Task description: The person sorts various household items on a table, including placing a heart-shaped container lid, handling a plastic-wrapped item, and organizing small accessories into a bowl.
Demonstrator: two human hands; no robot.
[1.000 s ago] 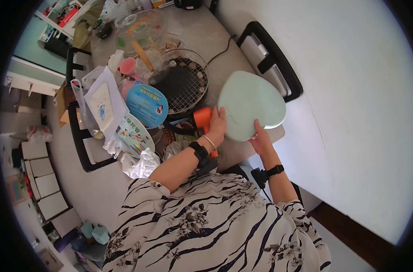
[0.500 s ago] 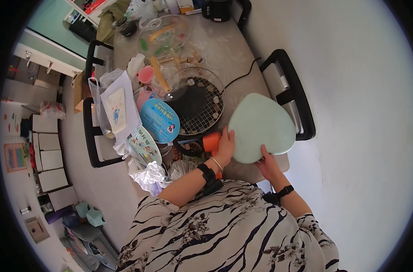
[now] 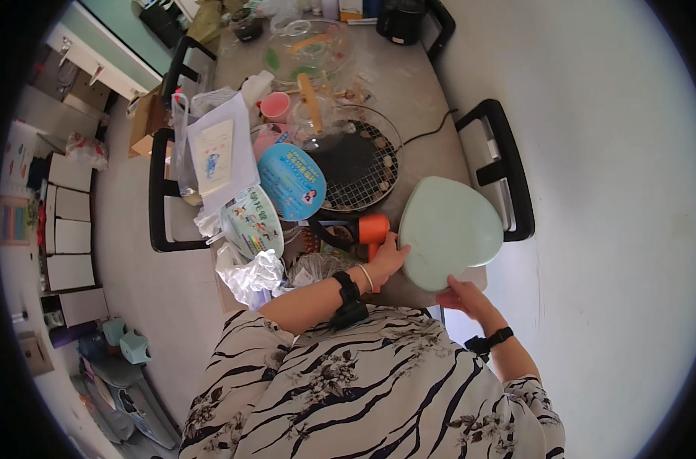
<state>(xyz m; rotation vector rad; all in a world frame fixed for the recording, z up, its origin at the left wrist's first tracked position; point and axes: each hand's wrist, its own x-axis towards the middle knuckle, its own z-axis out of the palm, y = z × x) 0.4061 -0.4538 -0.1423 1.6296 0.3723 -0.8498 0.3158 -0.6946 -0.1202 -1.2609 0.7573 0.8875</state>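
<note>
A smooth, pale green rounded-triangular object [image 3: 443, 229] lies at the near right corner of the table; whether it is a lid or a whole box, I cannot tell. At its left edge my left hand [image 3: 388, 262] closes with its fingertips, beside an orange cylindrical device [image 3: 374, 228]. My right hand [image 3: 468, 297] pinches the near edge, thumb on top and the other fingers mostly hidden. A second pale green edge shows at the object's right side.
Left of my hands lie a blue hand fan [image 3: 291, 181], a patterned fan [image 3: 254, 222], papers [image 3: 214, 157] and crumpled foil [image 3: 250, 274]. A round wire-mesh grill [image 3: 375, 164] sits farther back. Black-framed chairs [image 3: 508, 164] flank the table; a white wall stands right.
The view has shifted, so the table things sit farther right in the picture. The pale green object has turned slightly, and a second edge shows at its right. Both hands remain on it.
</note>
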